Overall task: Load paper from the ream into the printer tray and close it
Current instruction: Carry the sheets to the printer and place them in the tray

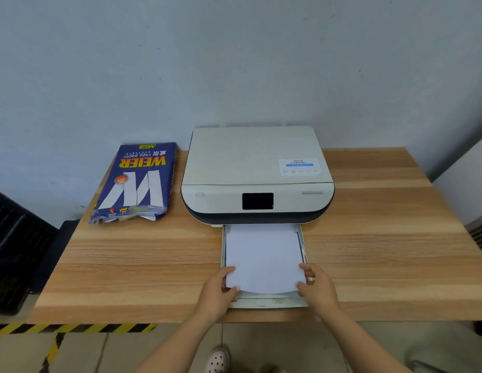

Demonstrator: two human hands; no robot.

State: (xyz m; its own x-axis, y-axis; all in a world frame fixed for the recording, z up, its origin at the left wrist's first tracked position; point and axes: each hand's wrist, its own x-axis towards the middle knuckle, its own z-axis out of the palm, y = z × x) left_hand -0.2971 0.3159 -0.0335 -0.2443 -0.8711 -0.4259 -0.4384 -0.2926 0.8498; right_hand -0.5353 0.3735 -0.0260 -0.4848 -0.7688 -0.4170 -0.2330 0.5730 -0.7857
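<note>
A white printer (257, 168) stands at the back middle of the wooden table. Its paper tray (266, 302) is pulled out toward me, reaching close to the table's front edge. A stack of white paper (264, 258) lies in the tray, its near end slightly raised. My left hand (221, 290) grips the stack's near left corner. The near right corner is pinched by my right hand (316, 286). The blue paper ream (135, 181) lies left of the printer, its near end torn open.
The wooden table (127, 265) backs onto a grey wall. Yellow-black hazard tape (73, 328) marks the floor below the front edge. A dark object (14, 238) stands left of the table. My shoe (218, 359) shows beneath.
</note>
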